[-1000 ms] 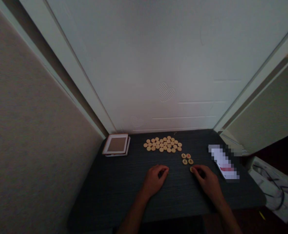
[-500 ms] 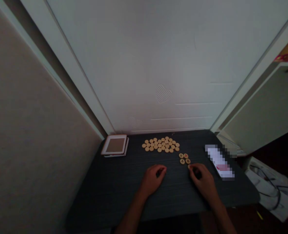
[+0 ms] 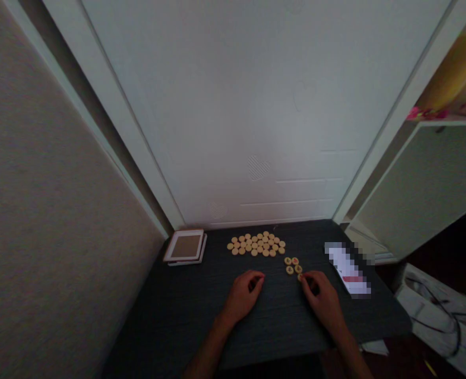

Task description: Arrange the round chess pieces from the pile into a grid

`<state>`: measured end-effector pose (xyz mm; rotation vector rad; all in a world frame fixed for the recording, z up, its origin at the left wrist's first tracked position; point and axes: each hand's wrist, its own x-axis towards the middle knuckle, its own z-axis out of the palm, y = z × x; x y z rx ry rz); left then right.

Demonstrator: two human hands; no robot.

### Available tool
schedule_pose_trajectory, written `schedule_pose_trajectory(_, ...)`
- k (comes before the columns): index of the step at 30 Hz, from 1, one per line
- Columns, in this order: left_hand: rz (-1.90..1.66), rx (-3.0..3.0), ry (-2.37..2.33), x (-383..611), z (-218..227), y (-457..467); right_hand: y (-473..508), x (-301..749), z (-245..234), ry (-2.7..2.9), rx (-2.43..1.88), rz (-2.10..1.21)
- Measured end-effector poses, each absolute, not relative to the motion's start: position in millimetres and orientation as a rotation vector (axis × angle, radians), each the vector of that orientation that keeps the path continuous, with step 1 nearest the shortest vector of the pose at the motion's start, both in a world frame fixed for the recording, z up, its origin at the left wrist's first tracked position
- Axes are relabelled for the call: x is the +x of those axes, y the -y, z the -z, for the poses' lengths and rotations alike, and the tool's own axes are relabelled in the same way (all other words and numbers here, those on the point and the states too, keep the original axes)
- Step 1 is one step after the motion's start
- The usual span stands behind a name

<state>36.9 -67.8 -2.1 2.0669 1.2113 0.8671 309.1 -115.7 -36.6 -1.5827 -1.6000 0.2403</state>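
My right hand [image 3: 323,297] pinches a round wooden Chinese chess piece [image 3: 299,277] between thumb and fingertips, low over the dark table. Just beyond it lie several face-up pieces [image 3: 290,270] in a small group, with dark or red characters on them. Over to the left, my left hand [image 3: 243,296] is closed, thumb and forefinger touching, with nothing visible in it. Farther back, a loose cluster of blank-looking pieces [image 3: 254,246] spreads across the table; I see no markings on their upper sides.
The dark table [image 3: 165,316] meets a white panel [image 3: 233,116] at the back. Stacked flat frames or boxes [image 3: 205,247] lie at the back left. A blurred-out, pale flat object [image 3: 349,269] lies on the right. Beside the table stands a white box with cables [image 3: 438,310].
The view has tilted up and shifted slightly. The piece in my right hand now shows more clearly, next to the face-up group. My left hand stays about where it was.
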Motion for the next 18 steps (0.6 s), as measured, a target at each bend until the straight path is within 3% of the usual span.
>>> schedule_pose_trajectory(10,-0.738,2.714,-1.510,48,-3,11,117,309,34,1.511,-1.542,-0.288)
schedule_pose_trajectory(18,-0.648,2.818,-1.464,49,-2,37,118,309,29,1.500,-1.531,-0.311)
